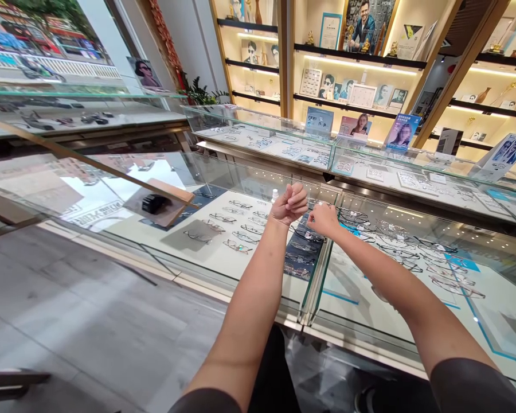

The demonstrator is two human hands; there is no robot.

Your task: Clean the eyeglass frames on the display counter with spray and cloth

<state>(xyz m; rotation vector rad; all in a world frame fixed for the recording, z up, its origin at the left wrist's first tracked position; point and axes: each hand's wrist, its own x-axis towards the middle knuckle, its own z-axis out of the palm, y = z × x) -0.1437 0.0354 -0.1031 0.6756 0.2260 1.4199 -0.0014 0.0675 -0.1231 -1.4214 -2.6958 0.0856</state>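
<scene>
Both my arms reach out over a glass display counter (313, 287) filled with rows of eyeglasses (236, 246). My left hand (289, 205) is curled into a loose fist above the counter top; what it holds, if anything, is hidden. My right hand (322, 219) sits just to its right, fingers pinched together on something small that I cannot make out. The two hands nearly touch. A small white bottle (275, 196) stands just left of my left hand.
A second, higher glass counter (327, 150) runs behind, with small display cards (402, 132) on top. Lit wall shelves (356, 57) hold pictures and frames. A dark case (153, 203) lies on a board at the left. Grey floor spreads at the lower left.
</scene>
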